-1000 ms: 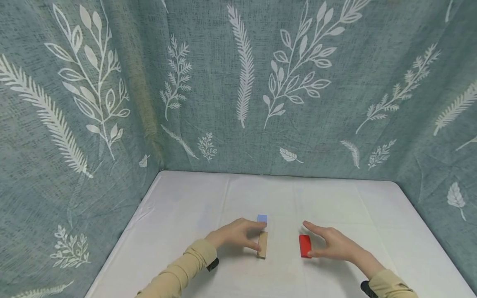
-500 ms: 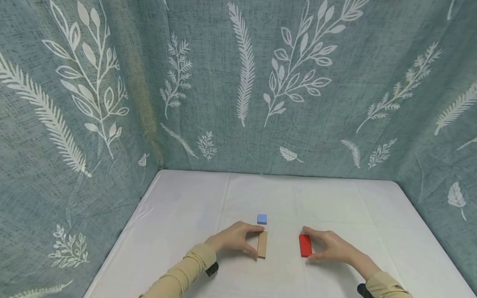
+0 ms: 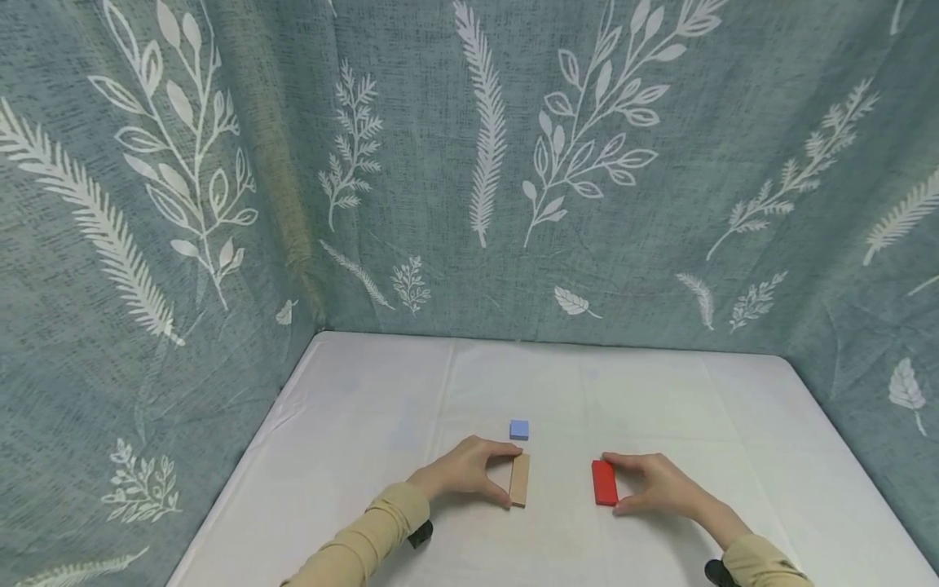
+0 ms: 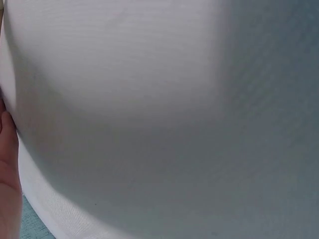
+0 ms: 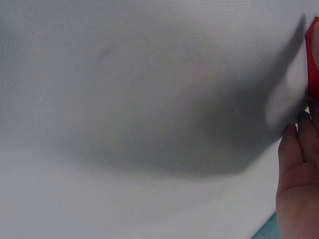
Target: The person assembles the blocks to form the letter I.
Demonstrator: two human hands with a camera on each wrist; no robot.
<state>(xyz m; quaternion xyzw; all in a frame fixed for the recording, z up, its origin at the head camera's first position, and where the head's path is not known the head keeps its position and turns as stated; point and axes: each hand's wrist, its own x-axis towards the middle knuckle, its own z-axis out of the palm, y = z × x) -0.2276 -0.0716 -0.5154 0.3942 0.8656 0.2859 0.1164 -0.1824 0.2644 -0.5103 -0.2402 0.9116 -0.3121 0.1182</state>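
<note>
A tan wooden block [image 3: 519, 481] lies lengthwise on the white table, and my left hand [image 3: 469, 471] pinches it from the left, index finger at its far end and thumb at its near end. To the right, a red block [image 3: 605, 483] lies at a slight slant. My right hand [image 3: 656, 487] pinches that one the same way, from the right. Beyond the tan block sits a small blue block [image 3: 519, 430], apart from both hands. In the right wrist view, part of the red block [image 5: 312, 69] shows beside the fingers; the left wrist view shows only the hand's edge [image 4: 8, 174].
The white table [image 3: 411, 383] has a cloth-like cover with faint creases. A green-blue curtain [image 3: 411, 163] with white leaf prints stands around its back and sides. A gap of bare table separates the tan and red blocks.
Fingers of both hands have closed in on the ends of the tan and red blocks. The left index finger has drawn back from in front of the blue block. The blocks stay in place.
</note>
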